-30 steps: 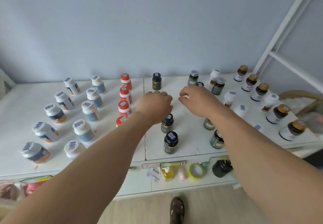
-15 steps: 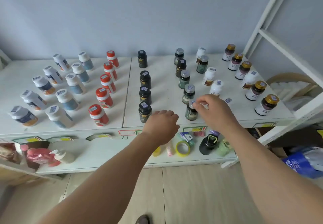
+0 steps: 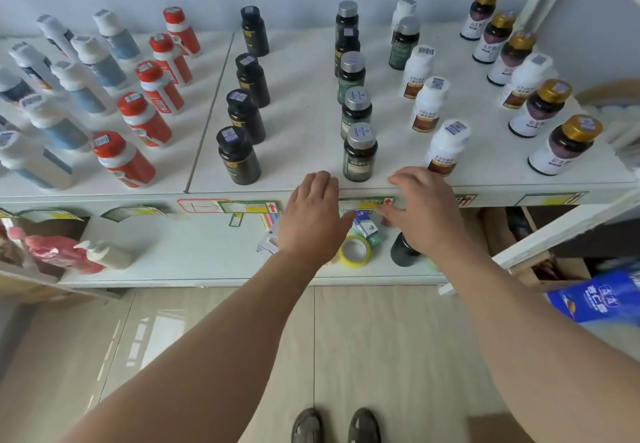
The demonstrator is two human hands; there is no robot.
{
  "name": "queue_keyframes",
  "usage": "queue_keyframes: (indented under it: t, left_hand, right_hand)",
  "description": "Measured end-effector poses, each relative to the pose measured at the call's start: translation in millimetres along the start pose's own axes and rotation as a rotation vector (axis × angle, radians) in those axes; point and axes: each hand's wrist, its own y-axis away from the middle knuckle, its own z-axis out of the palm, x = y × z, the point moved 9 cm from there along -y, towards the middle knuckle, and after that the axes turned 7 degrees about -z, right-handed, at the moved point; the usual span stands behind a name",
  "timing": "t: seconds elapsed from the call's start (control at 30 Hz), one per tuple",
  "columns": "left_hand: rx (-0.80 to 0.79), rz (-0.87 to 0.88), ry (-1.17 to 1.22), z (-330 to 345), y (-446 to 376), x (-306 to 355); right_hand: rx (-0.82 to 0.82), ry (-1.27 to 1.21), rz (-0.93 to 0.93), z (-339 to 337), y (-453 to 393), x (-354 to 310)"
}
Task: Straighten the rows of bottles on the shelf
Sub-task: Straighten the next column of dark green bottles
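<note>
Top shelf, white, carries the bottles in rows running front to back. Left section: white-capped bottles with blue labels in several rows, blurred at the far left; then a row of five red bottles, all upright, the row angling leftward toward the front edge.

Right of the panel seam: four black bottles, evenly spaced, in a fairly straight row. Next, a row of silver-capped green bottles; the nearest one stands at the front edge. Beyond it, white bottles with brown labels run in a diagonal line. Farthest right, gold-capped bottles run along the shelf end, with one white-capped bottle among them.

Left hand and right hand both sit at the shelf's front edge, one on each side of the nearest green bottle, near it but not touching. Fingers on both hands are loosely extended and spread, holding nothing; palms face down.

Lower shelf: a roll of yellow tape, a small blue-and-white box, a black jar partly behind the right wrist, a pale pump bottle lying on its side, a pink package at left. Price tags line the top shelf's front edge. Blue bag at lower right. Tiled floor below, two shoes at the bottom.
</note>
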Motion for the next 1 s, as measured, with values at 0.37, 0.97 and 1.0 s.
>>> queue_keyframes:
  t: [0.37, 0.97, 1.0]
  left_hand:
    - [0.296, 0.025, -0.06, 8, -7, 1]
    - [-0.025, -0.091, 0.058, -2, -11, 1]
    - [-0.062, -0.131, 0.099, -4, -13, -1]
  right_hand:
    - [0.202, 0.004, -0.054, 0, 3, 4]
    - [0.031, -0.151, 0.107, -10, -2, 1]
    - [0.021, -0.198, 0.138, -15, -5, -1]
